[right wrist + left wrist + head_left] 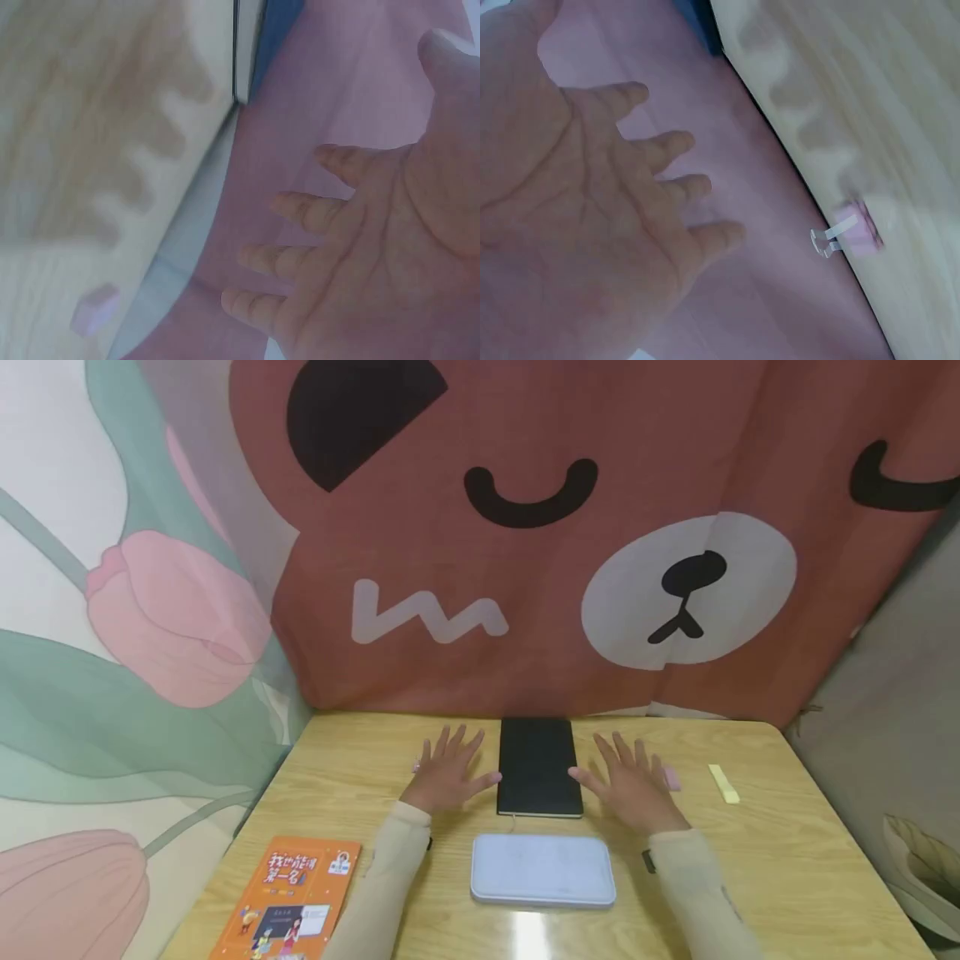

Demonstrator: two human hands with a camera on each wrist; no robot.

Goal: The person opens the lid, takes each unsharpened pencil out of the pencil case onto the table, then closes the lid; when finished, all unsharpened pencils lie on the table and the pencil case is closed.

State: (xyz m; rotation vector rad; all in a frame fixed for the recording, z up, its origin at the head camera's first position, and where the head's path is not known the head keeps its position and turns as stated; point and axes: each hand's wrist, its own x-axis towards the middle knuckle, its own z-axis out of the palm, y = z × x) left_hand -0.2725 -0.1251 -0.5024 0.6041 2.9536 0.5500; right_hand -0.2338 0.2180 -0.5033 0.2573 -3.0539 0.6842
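Observation:
My left hand [447, 777] is held above the table to the left of a black notebook [536, 768], fingers spread and holding nothing. On the notebook's other side my right hand [630, 787] is likewise spread, with nothing in it. Both wrist views show bare palms, and finger shadows fall on the wood. Beyond the left fingers lies a pink binder clip [861, 227] with metal handles. A small pink block [95, 309] lies near the right hand, partly behind its fingers in the head view. In front of the notebook rests a pale, rounded rectangular case [543, 870].
An orange book [292, 885] with cartoon figures lies at the front left, beside the left sleeve. A pale yellow strip [723, 783] lies on the right of the wooden table [780, 860]. A bear-print curtain [540, 668] hangs along the table's back edge.

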